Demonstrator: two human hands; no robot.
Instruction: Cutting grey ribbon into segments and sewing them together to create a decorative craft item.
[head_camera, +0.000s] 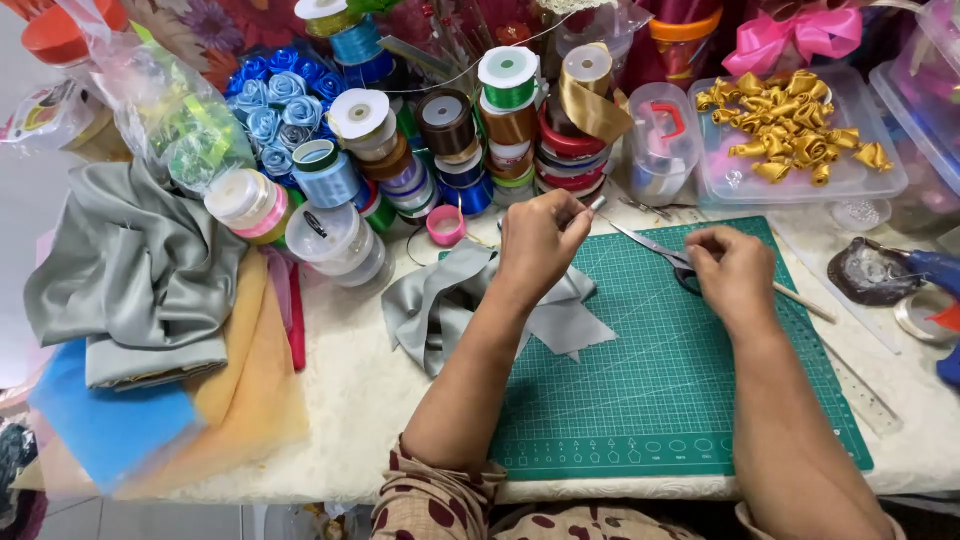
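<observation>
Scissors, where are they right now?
In the head view the scissors lie on the green cutting mat near its upper edge, right of centre, between the left hand and the right hand, whose fingers cover the handles.

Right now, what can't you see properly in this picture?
Head view only:
- Left hand: whatever it pinches is too small to tell.
- Right hand: covers the scissors handles.
- Grey ribbon: partly under the left arm.
- Blue glue gun: cut off by the right edge.
- Plastic bag contents: blurred.
</observation>
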